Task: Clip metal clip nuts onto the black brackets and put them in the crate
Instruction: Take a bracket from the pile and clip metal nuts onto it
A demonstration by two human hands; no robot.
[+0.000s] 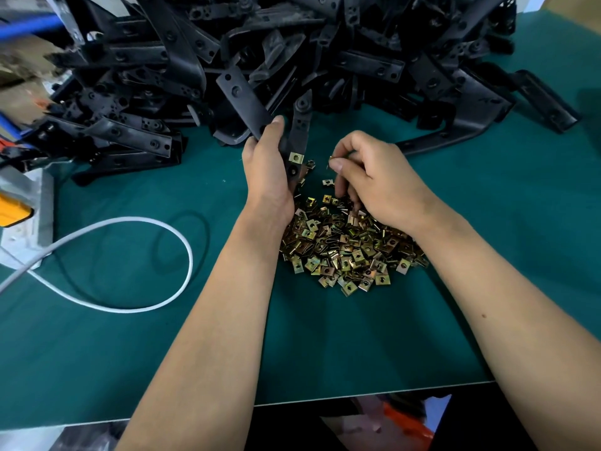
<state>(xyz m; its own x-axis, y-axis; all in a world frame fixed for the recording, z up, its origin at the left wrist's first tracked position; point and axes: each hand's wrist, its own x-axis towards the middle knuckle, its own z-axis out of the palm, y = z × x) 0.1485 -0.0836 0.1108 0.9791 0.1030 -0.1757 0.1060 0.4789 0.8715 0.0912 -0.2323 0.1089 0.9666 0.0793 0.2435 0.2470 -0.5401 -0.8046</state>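
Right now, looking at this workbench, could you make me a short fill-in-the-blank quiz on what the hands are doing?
1. The left hand grips a black bracket that already carries ____ clip nut.
2. The right hand pinches a single clip nut between thumb and ____.
3. The heap of clip nuts lies on a ____ mat.
4. A looped ____ cable lies to the left of the arms.

Missing words: one; forefinger; green; white

Green-matted worktop (325, 346). Big heap of black brackets (260, 53) across the far side. Pile of brass-coloured metal clip nuts (344, 249) in the middle. White cable (156, 301) looped at left, beside a grey block with a yellow part (22, 209) at the left edge.
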